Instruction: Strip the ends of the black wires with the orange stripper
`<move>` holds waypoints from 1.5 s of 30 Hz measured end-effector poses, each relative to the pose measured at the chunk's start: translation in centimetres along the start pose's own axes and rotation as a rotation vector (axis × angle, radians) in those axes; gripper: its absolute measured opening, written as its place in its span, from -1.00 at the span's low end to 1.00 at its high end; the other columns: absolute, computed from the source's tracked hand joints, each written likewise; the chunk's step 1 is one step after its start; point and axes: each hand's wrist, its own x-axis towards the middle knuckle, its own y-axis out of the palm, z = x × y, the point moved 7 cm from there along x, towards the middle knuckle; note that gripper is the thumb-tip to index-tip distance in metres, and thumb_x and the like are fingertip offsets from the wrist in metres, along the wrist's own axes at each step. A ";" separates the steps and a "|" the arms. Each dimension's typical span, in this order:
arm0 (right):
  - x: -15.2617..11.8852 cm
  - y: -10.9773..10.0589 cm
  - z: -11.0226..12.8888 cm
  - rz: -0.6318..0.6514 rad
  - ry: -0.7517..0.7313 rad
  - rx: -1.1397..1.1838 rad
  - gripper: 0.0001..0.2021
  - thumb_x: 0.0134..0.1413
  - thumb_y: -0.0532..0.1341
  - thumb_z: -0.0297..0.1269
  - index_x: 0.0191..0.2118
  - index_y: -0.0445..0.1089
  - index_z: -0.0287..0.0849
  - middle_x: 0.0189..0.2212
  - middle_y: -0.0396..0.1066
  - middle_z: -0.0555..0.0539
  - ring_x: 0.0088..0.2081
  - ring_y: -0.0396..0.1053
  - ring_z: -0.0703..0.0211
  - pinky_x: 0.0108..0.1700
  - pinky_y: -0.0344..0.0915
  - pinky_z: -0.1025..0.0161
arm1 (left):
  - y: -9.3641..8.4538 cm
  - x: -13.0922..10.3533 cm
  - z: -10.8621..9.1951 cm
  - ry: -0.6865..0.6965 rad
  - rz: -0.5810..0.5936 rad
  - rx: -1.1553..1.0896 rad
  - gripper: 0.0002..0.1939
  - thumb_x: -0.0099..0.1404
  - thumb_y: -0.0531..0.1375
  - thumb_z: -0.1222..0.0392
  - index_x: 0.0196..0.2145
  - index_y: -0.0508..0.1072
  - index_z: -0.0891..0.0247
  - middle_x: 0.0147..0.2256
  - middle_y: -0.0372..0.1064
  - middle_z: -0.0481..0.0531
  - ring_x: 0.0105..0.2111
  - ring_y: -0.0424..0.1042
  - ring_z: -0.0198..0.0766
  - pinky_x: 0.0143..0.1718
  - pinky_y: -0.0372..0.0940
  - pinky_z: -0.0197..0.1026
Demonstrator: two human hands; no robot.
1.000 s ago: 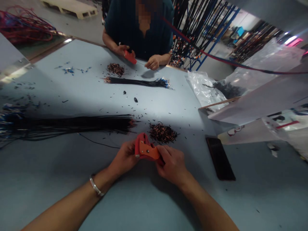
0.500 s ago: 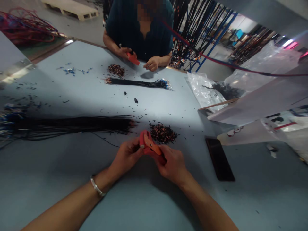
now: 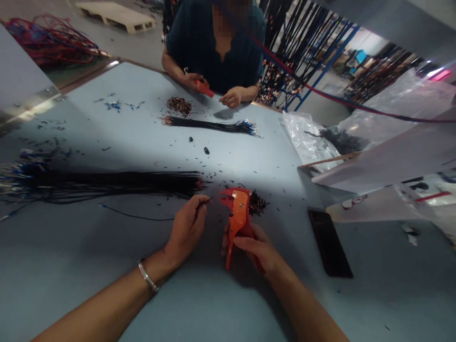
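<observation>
My left hand (image 3: 188, 225) pinches a thin black wire (image 3: 142, 218) near one end, with a short tip poking out past the fingers. The wire trails left across the table to a small blue end piece. My right hand (image 3: 253, 247) is wrapped around the handles of a red and orange wire stripper (image 3: 239, 213), its jaws facing left toward that tip, a small gap apart. Behind the tool lies a pile of short stripped bits (image 3: 257, 203), partly hidden by it. A long bundle of black wires (image 3: 124, 184) with copper-coloured ends lies beyond my left hand.
Across the table (image 3: 149, 266) a co-worker (image 3: 217, 52) holds a red tool, near a smaller wire bundle (image 3: 213, 125) and another scrap pile (image 3: 179, 106). A dark phone (image 3: 329, 243) lies at the right. Clear plastic bags (image 3: 309, 140) stand behind a board.
My hands have drawn apart. The stripper has turned upright and its handles have spread in my right hand, while my left hand has moved off the tool with the wire end.
</observation>
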 end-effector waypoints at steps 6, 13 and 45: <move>0.0 -0.4 -0.4 0.023 0.022 0.022 -0.68 -0.09 0.37 -0.24 -0.20 0.41 -0.27 -0.38 0.50 -0.10 -0.40 0.49 0.11 -0.39 0.42 0.21 | 0.2 -0.1 0.2 0.034 -0.007 0.007 -0.84 0.33 0.07 0.22 -0.26 0.45 0.25 -0.44 0.44 -0.07 -0.45 0.42 -0.33 -0.39 0.27 -0.32; -0.2 0.0 -0.3 0.076 0.012 0.013 -0.68 -0.08 0.37 -0.25 -0.18 0.43 -0.28 -0.39 0.50 -0.11 -0.41 0.47 0.13 -0.40 0.42 0.22 | -0.4 -0.5 -0.9 0.166 -0.093 0.057 -0.83 0.34 0.10 0.28 -0.23 0.49 0.23 -0.39 0.45 -0.05 -0.41 0.43 -0.34 -0.35 0.28 -0.32; -0.3 0.7 -0.5 0.174 0.010 -0.032 -0.68 -0.02 0.34 -0.14 -0.24 0.40 -0.28 -0.49 0.41 -0.06 -0.50 0.36 0.20 -0.47 0.35 0.27 | -0.9 -1.0 -2.7 0.301 -0.066 -0.017 -0.87 0.35 0.10 0.32 -0.29 0.45 0.24 -0.41 0.39 -0.07 -0.39 0.35 -0.37 -0.33 0.25 -0.32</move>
